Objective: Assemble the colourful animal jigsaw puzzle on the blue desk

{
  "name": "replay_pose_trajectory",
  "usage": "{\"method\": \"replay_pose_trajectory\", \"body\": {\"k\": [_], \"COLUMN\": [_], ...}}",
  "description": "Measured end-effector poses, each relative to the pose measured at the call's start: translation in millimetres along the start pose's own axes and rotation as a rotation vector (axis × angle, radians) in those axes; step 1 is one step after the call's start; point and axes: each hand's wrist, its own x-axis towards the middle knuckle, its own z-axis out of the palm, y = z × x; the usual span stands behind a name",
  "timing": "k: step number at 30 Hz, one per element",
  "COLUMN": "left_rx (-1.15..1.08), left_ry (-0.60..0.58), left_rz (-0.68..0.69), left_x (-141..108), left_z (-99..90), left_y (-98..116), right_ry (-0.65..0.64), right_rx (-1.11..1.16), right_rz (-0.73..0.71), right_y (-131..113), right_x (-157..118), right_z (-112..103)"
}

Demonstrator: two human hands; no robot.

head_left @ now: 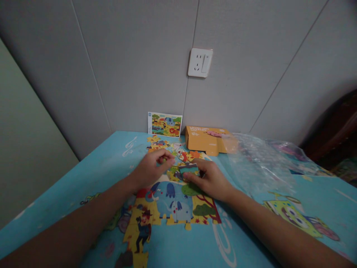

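My right hand (213, 178) pinches a puzzle piece (189, 169) with dark and teal bands, thumb on its face. To its left, my left hand (153, 165) has its fingers curled together; a speck of yellow-green shows between them, too small to name. Below both hands lies a joined section of jigsaw puzzle (175, 203) with two blue elephants, a red-and-green tree, and a figure in a hat (143, 227) at its lower left. Loose puzzle pieces (192, 155) in orange, yellow and white lie just beyond my hands, partly hidden by them.
A picture card (165, 124) of the animal scene leans on the wall. Beside it is an orange puzzle box (208, 139), with crumpled clear plastic (259, 160) to its right. The blue tablecloth (92, 163) has cartoon prints. A socket (200, 62) is on the wall.
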Motion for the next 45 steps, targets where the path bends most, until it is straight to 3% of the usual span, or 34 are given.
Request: {"method": "replay_pose_trajectory", "body": {"k": [2,3,6,8,14,21,24,29,32,35,42,45], "left_rx": [0.188,0.313,0.565,0.610,0.595,0.549,0.453,0.193,0.062,-0.010,0.002,0.027], "left_ry": [0.184,0.214,0.226,0.186,0.103,0.157,0.244,0.505,0.555,0.433,-0.003,-0.095], "left_rz": [-0.075,-0.115,-0.362,-0.443,-0.370,-0.387,-0.360,-0.327,-0.217,-0.116,0.087,0.160], "left_x": [7,10,18,20,22,23,23,26,25,20,6,3], "left_z": [-4.7,-7.4,-15.3,-18.4,-19.4,-20.8,-20.1,-22.8,-22.3,-17.0,-5.6,-4.5], "left_y": [-15,-23,-40,-45,-48,-52,-49,-44,-40,-30,-4,-3], "right_ry": [0.042,0.055,0.059,0.053,0.027,0.024,0.020,-0.004,-0.023,-0.019,-0.026,-0.033], "right_rx": [-0.018,-0.020,-0.019,-0.033,-0.049,-0.050,-0.035,-0.004,0.016,-0.004,-0.020,-0.033], "right_rz": [0.025,0.030,0.030,0.026,0.035,0.059,0.060,0.047,0.032,0.032,-0.001,0.045], "right_y": [0,1,0,0,-1,-1,0,0,0,0,1,0], "right_x": [0,0,0,0,0,1,1,0,1,1,1,1], "right_z": [-2,-3,-3,-2,-1,-2,-1,0,0,-1,-1,-1]}}
